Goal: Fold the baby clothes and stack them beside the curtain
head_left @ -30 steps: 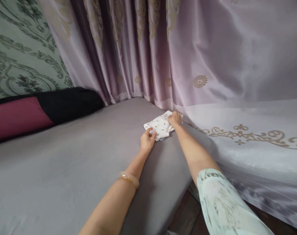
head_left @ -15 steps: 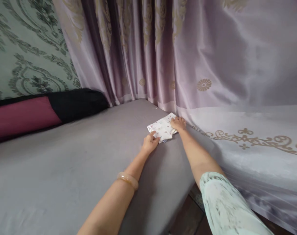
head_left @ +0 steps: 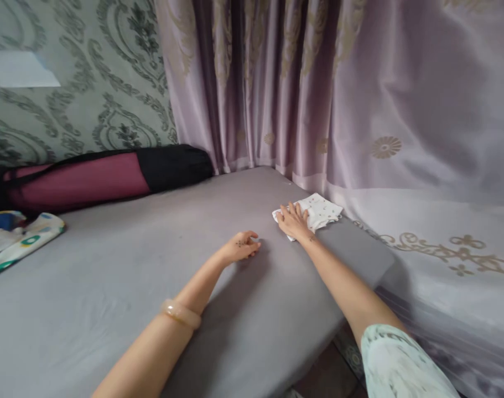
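Behind and to the right of the right hand (head_left: 294, 222), we see a mauve curtain (head_left: 401, 99) with gold motifs and a pale lower band. Beneath both hands spreads a grey-covered surface (head_left: 131, 287); beyond it, to the left of the curtain, stands a wall (head_left: 127, 105) with dark scrollwork. A long black and dark-red bag (head_left: 81, 179) lies along the wall side, left of the grip and farther off. A multicoloured cloth (head_left: 36, 237) lies well apart, at the far left. A mint patterned sleeve (head_left: 401, 359) covers part of the right arm.

We find the small-print white cloth (head_left: 323, 210) directly under the right hand and extending to its right, near the curtain. That hand is open, fingers spread over the cloth, pressing rather than grasping. Left of it and nearer to us, the left hand (head_left: 239, 247) is empty and loosely curled, apart from the cloth; a pale bangle (head_left: 181, 314) rings its forearm.

We judge the white cloth to be folded and laid down, its right edges uneven; whether anything remains, we cannot tell. We can read no brand, label or writing.
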`<state>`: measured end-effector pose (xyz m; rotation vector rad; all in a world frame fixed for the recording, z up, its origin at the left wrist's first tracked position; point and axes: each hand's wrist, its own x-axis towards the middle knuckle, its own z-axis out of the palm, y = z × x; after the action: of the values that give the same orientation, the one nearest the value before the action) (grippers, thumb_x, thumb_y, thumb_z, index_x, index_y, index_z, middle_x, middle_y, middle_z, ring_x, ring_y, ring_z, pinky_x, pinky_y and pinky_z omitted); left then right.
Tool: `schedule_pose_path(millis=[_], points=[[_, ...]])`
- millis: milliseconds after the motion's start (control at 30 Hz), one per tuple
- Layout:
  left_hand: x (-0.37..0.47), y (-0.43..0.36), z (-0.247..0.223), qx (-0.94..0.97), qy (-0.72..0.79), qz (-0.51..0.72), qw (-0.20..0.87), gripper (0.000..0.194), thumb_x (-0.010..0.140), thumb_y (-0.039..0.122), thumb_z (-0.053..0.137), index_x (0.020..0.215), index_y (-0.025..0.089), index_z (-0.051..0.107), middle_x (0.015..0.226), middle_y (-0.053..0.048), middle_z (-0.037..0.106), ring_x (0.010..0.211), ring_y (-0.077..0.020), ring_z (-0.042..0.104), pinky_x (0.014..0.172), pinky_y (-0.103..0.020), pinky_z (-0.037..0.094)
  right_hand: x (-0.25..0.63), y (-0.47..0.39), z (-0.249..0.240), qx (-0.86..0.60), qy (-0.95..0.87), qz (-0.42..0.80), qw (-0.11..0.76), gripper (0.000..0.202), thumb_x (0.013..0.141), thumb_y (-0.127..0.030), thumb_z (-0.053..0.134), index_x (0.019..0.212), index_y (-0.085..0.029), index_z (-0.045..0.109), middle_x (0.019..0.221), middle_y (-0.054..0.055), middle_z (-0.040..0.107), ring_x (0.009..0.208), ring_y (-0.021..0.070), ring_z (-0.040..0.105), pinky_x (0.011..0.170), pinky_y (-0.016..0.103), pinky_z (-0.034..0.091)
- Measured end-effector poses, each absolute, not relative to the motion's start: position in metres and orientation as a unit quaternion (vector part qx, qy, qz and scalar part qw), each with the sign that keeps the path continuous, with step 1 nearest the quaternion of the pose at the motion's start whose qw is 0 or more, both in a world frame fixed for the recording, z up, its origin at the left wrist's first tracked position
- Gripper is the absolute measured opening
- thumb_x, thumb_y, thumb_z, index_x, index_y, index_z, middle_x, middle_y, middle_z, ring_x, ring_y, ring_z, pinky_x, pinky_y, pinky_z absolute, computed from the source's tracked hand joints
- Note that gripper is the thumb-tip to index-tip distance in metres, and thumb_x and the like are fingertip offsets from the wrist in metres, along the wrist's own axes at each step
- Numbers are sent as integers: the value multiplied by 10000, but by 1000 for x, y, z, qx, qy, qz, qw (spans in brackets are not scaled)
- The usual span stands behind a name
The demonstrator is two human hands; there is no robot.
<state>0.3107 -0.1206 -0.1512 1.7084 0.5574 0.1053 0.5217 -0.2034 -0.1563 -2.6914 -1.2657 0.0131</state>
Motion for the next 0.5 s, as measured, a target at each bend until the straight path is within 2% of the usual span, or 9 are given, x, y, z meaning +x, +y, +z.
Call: schedule_pose_path(millis=[300,400,500], points=[[223,-79,-142,739,320,80,587,316,782,330,664,1040,151,623,722,-33,670,596,-121,592,518,-211,430,536,-198,-169,-906,-421,-5,33,607,976,-471,151,1449,-212,430,1541,141,328,1448,361,160,1104,645,122],[191,-67,-142,730,345,110,580,292,767,348,676,982,153,649,703,-32,672,594,-124,602,532,-219,443,541,-193,-173,-906,-422,-7,36,655,954,-520,116,1449,-227,431,1543,144,323,1442,374,176,1081,659,166],[160,-53,-143,718,382,131,567,280,739,367,696,924,158,669,689,-31,678,585,-124,607,528,-215,446,547,-187,-178,-910,-413,-4,43,675,928,-557,92,1445,-286,432,1552,133,311,1449,354,166,1036,641,263]])
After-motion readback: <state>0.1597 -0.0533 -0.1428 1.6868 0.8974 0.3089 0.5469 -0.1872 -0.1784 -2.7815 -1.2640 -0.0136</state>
